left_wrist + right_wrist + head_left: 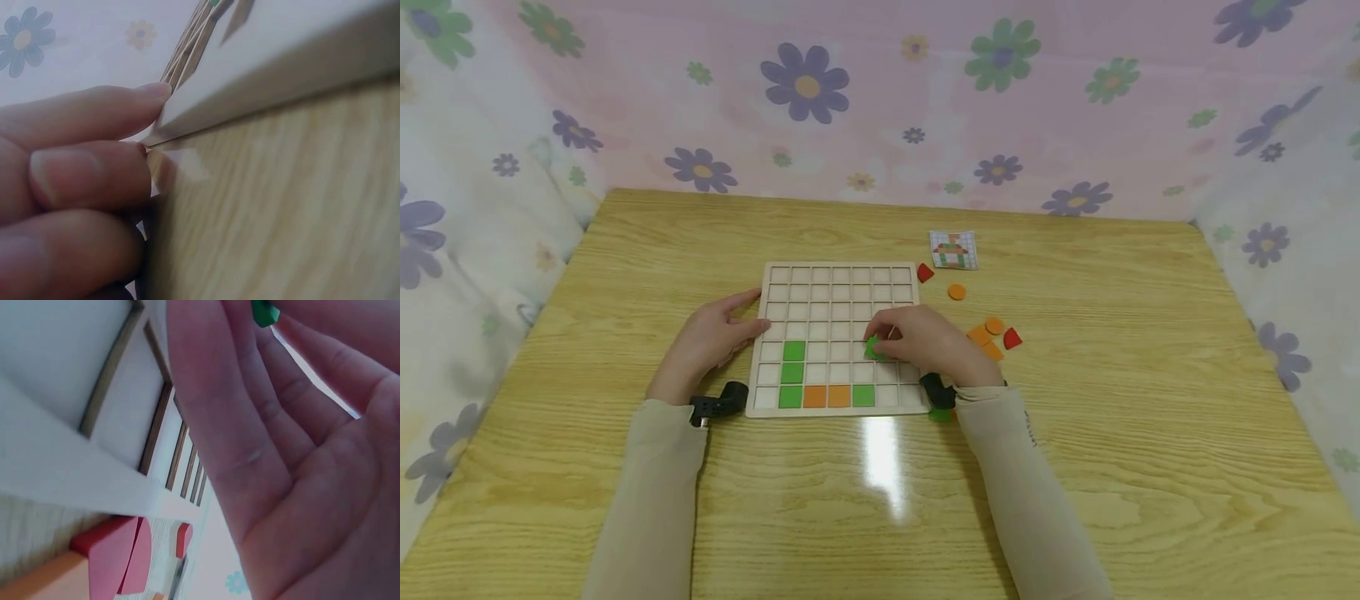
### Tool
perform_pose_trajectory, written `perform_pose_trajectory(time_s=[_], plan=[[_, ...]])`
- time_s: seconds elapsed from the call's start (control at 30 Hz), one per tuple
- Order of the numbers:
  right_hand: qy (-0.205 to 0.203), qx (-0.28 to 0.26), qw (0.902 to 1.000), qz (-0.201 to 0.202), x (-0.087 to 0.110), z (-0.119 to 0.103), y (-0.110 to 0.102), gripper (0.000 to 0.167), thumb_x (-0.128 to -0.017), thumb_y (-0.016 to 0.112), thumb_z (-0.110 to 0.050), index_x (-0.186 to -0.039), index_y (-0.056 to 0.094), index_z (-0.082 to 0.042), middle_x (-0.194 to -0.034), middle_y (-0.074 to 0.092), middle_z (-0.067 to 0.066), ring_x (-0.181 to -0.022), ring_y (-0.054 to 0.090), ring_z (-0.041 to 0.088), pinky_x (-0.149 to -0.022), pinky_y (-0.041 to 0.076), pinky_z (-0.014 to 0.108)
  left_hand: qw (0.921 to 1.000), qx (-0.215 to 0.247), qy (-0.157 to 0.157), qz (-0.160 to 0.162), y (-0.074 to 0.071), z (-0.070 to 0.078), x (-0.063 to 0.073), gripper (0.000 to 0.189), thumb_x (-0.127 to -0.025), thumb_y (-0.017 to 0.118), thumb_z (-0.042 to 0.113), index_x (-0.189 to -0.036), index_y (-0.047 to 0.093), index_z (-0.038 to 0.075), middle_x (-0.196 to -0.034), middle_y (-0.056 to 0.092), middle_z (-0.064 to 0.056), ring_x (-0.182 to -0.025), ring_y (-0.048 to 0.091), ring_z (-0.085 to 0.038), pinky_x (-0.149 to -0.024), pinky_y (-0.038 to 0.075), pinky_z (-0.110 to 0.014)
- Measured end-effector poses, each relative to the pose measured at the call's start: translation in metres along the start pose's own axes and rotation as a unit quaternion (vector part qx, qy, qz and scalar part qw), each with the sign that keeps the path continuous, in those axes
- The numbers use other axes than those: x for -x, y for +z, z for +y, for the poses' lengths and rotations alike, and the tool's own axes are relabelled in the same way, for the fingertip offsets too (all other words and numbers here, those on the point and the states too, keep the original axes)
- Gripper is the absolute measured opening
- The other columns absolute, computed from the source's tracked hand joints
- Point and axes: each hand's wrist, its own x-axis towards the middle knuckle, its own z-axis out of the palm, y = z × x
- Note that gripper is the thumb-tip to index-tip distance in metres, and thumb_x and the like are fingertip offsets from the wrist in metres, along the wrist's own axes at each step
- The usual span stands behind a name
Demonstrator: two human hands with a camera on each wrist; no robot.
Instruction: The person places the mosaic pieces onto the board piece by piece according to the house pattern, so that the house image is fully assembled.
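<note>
Green tile (pixel 873 347) sat pinched in the right hand (pixel 925 343); lowering it flat would seat it best while the left hand (pixel 711 337) rested flat-fingered against the board (pixel 842 283).

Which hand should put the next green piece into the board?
Right. The right hand already pinches a green piece over the board; the left hand only rests against the board's left edge.

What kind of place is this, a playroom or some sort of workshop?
Probably a small tabletop booth set up for recording a puzzle activity: a wooden table walled on three sides by flowered cloth, a gridded puzzle board with coloured tiles, and a pattern card beside it.
</note>
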Motion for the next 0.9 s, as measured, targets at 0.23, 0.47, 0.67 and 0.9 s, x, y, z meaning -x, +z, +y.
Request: perform_pose_trajectory(time_s=[0.23, 0.47, 0.67, 0.9], plan=[[0.0, 0.022, 0.9995, -0.023, -0.002, -0.005, 0.006, 0.015, -0.087, 0.058, -0.022, -0.1, 0.066, -0.021, -0.09, 0.06, -0.011, -0.08, 0.052, 0.008, -0.073, 0.043, 0.024, 1.0, 0.0, -0.005, 0.003, 0.001, 0.001, 0.0, 0.068, -0.078, 0.061, 0.051, -0.138, 0.033, 0.034, -0.058, 0.049, -0.002, -0.036, 0.035, -0.012, -0.036, 0.035, -0.03], [-0.012, 0.03, 0.9993, -0.021, -0.002, -0.009, 0.007, 0.014, -0.086, 0.06, -0.02, -0.097, 0.068, -0.023, -0.093, 0.061, -0.013, -0.079, 0.052, 0.007, -0.072, 0.043, 0.024, 1.0, 0.007, -0.002, -0.002, -0.001, 0.001, 0.001, 0.069, -0.078, 0.061, 0.051, -0.138, 0.032, 0.034, -0.058, 0.049, -0.001, -0.035, 0.033, -0.011, -0.035, 0.034, -0.029], [-0.036, 0.045, 0.9983, -0.011, -0.003, -0.011, 0.009, 0.013, -0.086, 0.061, -0.019, -0.095, 0.069, -0.023, -0.094, 0.059, -0.013, -0.081, 0.05, 0.007, -0.074, 0.042, 0.024, 1.0, 0.004, -0.002, 0.003, 0.0, 0.004, 0.002, 0.066, -0.08, 0.061, 0.047, -0.138, 0.033, 0.031, -0.057, 0.049, -0.001, -0.034, 0.033, -0.012, -0.034, 0.032, -0.029], [-0.018, 0.036, 0.9991, -0.013, -0.002, -0.015, 0.012, 0.013, -0.085, 0.057, -0.015, -0.088, 0.066, -0.025, -0.082, 0.059, -0.013, -0.074, 0.051, 0.009, -0.067, 0.042, 0.023, 1.0, 0.0, -0.005, -0.001, 0.0, 0.005, 0.003, 0.067, -0.08, 0.061, 0.048, -0.138, 0.033, 0.032, -0.062, 0.052, -0.003, -0.035, 0.034, -0.012, -0.035, 0.034, -0.03]])
